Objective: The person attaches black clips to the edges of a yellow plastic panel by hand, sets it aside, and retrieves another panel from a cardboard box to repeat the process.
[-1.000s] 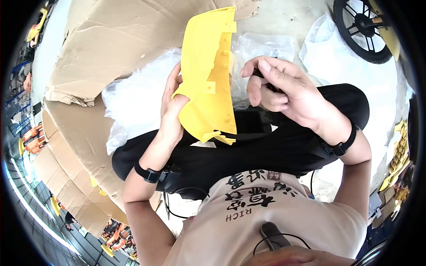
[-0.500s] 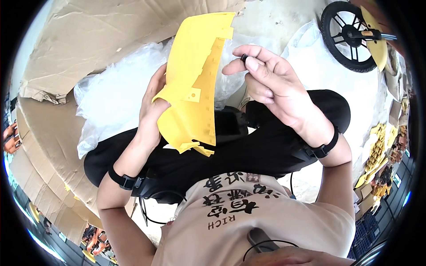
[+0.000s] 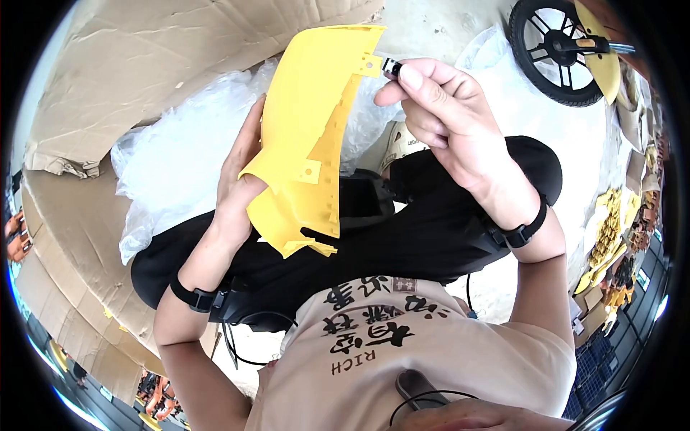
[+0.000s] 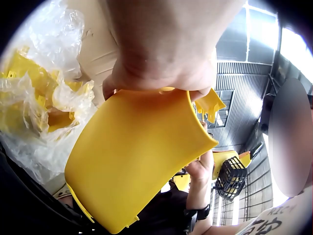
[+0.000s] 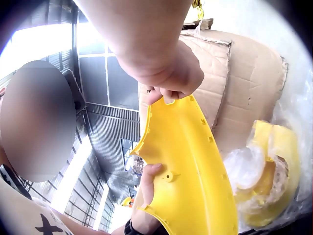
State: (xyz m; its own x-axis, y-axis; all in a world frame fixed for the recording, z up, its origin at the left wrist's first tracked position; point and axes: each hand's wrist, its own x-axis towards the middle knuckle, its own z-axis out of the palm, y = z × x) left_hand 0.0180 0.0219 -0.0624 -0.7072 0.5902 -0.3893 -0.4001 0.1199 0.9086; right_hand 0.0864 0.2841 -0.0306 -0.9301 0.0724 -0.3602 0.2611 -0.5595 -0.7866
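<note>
Over the black-clad lap (image 3: 417, 241), a curved yellow panel (image 3: 302, 108) is gripped at its side by the left hand (image 3: 238, 183); the right hand (image 3: 453, 108), just beside the panel's upper tab (image 3: 369, 65), pinches a small black clip (image 3: 392, 68) in its fingers.

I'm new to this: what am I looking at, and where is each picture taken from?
There is no robot here, just a person working bare-handed. One camera sits on the head, looking forward and down; one on each wrist looks at the work there. The left hand holds a curved yellow panel. The right hand pinches a small black piece by a tab at the panel's far end; whether they touch is hard to tell. Nearby lie cardboard and clear plastic, with more yellow parts inside. A black-tyred wheel shows at the upper right of the head view.
</note>
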